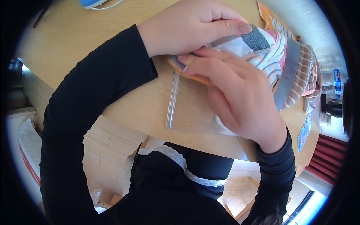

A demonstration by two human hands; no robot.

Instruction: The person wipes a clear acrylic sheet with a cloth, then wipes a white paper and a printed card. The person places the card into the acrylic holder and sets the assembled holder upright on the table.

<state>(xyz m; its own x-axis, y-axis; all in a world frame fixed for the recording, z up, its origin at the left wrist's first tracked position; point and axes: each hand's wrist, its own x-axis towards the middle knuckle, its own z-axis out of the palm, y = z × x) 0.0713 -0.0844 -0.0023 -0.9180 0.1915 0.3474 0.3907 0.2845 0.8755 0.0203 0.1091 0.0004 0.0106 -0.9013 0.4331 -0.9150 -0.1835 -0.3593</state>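
Observation:
A bundle of patchwork fabric (262, 48) in white, grey, pink and plaid lies on the table under both my hands. My left hand (191, 28) reaches across its far side, fingers curled and thumb pressed on the fabric. My right hand (243, 90) is closed, its fingertips pinching an orange-edged grey corner of the fabric (193, 75) just below my left hand. The palm side and much of the fabric beneath are hidden. A clear plastic strip (172, 101) runs from that corner toward the near table edge.
A wide grey band (288, 75) and brown plaid cloth (305, 67) lie to the right. Beyond them are an orange printed packet (267, 17) and a clear bottle (332, 82). A blue and white object (92, 3) with a cord sits at the table's (71, 45) far side.

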